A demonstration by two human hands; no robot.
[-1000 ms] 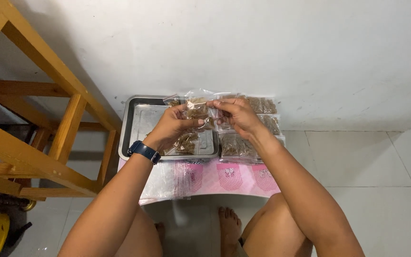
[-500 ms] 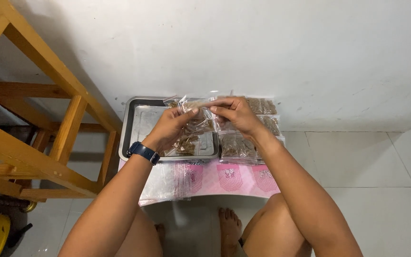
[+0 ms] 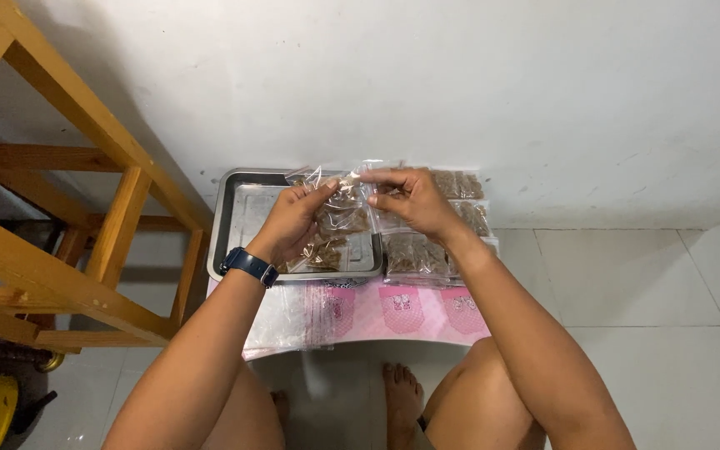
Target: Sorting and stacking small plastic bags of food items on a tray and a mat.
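While pinched between left hand (image 3: 297, 218) and right hand (image 3: 410, 200), small clear bag (image 3: 345, 207) hanging above metal tray (image 3: 247, 208), top edge running left-right, fingers closed on both corners.

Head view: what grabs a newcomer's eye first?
Both hands, left hand and right hand, pinch the top edge of a small clear bag of brown contents above a steel tray. Filled bags lie in rows to the tray's right, and a wooden frame fills the left side.
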